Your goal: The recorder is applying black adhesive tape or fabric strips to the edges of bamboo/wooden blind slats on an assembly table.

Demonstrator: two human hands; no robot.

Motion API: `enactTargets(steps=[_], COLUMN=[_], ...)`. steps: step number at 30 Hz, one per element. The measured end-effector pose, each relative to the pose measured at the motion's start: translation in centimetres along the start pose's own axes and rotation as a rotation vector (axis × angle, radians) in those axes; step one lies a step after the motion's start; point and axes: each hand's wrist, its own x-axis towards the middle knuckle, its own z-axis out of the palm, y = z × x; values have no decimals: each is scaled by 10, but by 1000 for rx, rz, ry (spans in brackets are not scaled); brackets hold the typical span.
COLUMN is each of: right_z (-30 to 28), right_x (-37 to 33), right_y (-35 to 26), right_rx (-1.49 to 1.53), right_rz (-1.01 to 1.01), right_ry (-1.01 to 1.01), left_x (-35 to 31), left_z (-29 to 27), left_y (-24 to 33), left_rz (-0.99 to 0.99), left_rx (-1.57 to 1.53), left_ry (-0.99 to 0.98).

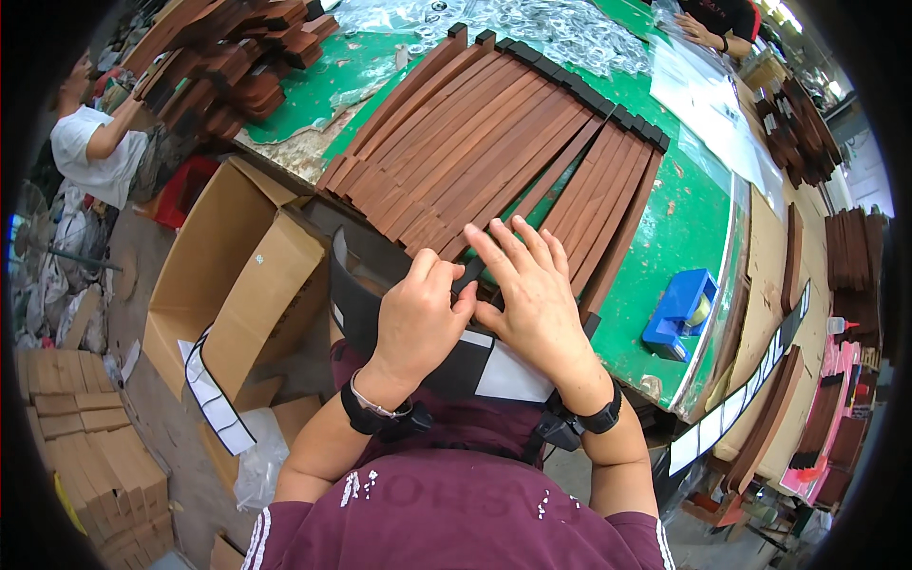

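Green table (pixel 622 328), cluttered workshop; carton (pixel 261 275) left of left hand (pixel 415 309), blue dispenser (pixel 667 328) right of right hand (pixel 540 304); slats (pixel 475 142) side by side just beyond both hands, long axes running away and rightward, black caps (pixel 551 70) at far ends; left hand pinches dark piece (pixel 468 273), right hand splayed by slats' near ends, contact unclear

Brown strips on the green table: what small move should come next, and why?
Perhaps the left hand should push the small black piece it pinches onto a near end of the brown strips, the right hand steadying. Black caps cover the far ends, while most near ends look bare; whether the piece is a cap is unclear.
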Motion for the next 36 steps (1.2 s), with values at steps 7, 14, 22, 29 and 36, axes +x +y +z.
enactTargets(steps=[7, 14, 22, 29, 36], right_z=[3, 2, 3, 4, 17], right_x=[-1, -3, -1, 0, -1], right_y=[0, -1, -1, -7, -16], right_rx=[-85, -95, -100, -220, -350], right_rz=[-17, -16, -27, -49, -42], right_ry=[-29, -30, -24, -14, -9], left_x=[-10, -13, -11, -12, -25], left_z=[-2, -5, -2, 1, 4], left_y=[2, 0, -4, -3, -12], left_rz=[-8, -8, -14, 49, 62], left_rx=[31, 52, -43, -17, -17], left_ry=[70, 37, 46, 78, 94])
